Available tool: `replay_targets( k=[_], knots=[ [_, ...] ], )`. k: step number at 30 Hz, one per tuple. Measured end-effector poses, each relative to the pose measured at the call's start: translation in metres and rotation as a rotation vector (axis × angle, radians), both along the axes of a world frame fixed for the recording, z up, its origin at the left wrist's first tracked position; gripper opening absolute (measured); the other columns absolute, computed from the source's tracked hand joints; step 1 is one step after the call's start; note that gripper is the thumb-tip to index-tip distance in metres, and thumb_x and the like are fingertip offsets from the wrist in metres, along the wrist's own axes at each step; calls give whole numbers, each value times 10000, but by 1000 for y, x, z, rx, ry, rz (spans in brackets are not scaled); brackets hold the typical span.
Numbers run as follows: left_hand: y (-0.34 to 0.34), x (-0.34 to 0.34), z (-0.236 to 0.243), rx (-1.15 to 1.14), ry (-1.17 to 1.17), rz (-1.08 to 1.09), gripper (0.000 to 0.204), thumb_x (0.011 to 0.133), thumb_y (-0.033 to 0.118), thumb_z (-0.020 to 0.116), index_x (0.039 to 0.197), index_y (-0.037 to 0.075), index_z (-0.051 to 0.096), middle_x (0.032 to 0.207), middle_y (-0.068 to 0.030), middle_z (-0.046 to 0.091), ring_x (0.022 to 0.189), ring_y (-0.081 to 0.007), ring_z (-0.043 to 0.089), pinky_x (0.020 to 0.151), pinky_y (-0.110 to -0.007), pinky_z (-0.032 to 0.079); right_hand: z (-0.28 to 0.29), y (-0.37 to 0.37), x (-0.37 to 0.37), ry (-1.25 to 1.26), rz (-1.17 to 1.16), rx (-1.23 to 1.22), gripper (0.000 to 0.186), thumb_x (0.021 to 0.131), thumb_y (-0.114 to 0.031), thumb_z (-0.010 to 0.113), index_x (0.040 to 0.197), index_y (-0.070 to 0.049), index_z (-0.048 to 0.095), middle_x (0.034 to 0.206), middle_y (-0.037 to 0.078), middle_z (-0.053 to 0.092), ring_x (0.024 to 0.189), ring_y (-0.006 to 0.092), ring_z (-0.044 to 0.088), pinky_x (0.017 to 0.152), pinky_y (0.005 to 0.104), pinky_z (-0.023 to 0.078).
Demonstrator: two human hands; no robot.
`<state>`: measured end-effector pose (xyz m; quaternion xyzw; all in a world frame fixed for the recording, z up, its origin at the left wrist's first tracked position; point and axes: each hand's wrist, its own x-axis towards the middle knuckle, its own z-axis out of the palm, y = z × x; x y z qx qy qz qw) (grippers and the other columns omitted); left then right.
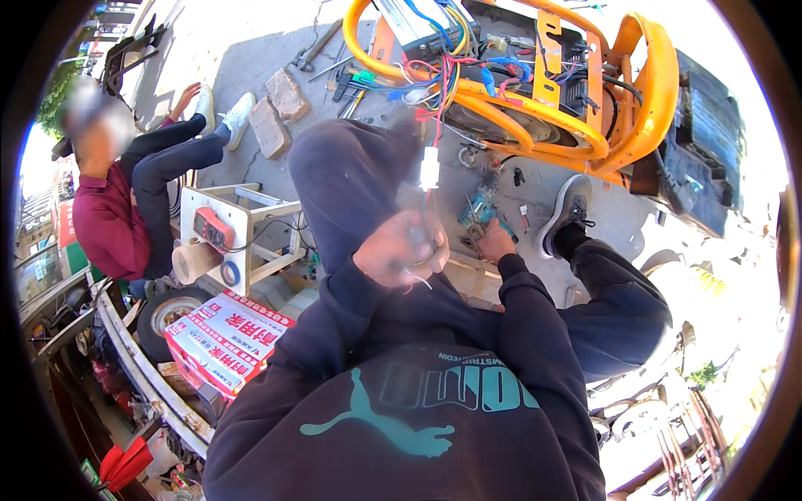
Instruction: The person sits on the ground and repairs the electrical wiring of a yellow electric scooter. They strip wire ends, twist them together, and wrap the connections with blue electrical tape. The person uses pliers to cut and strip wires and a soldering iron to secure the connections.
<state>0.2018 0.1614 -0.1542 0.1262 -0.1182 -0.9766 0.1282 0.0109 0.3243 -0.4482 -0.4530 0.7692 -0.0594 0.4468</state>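
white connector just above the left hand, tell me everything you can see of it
The connector is a small, white, oblong block that looks like plastic. It stands roughly upright in the picture, its long side running up and down, between the wire bundle and the left hand. Red wiring meets its upper end, and a thin red wire leads from its lower end towards the hand. Glare hides finer detail, including any latch.
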Motion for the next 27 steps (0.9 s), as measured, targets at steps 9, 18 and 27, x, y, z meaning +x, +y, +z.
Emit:
replay_targets(
  k=[9, 18, 27],
  knots=[
    [-8, -2, -8, -62, -125, -2, 212, 890, 38, 735, 1086, -13, 672, 914, -206, 679, 538, -153, 573, 478, -243, 451, 247, -9, -4, -855, -575, -170, 310, 958, -71, 669, 1215, 10, 515, 871, 80, 647, 757, 144, 668, 663, 277, 538],
    [-14, -4, 6, -295, -392, -30, 112, 912, 58, 732, 1001, 20, 675, 836, -71, 700, 595, -112, 626, 489, -240, 457, 344, -59, 28, -586, -726, -781, 344, 917, 3, 758, 1166, -45, 526, 1135, 125, 699, 942, 120, 646, 848, 271, 531],
    [-20, -12, 2, -509, -448, -27, 108, 979, 78, 676, 1068, 19, 662, 939, -33, 706, 750, -73, 656, 650, -220, 510, 345, -77, 48, -581, -920, -755, 262, 889, 63, 718, 1092, -18, 574, 999, 52, 654, 900, 114, 628, 786, 267, 529]
  ],
)
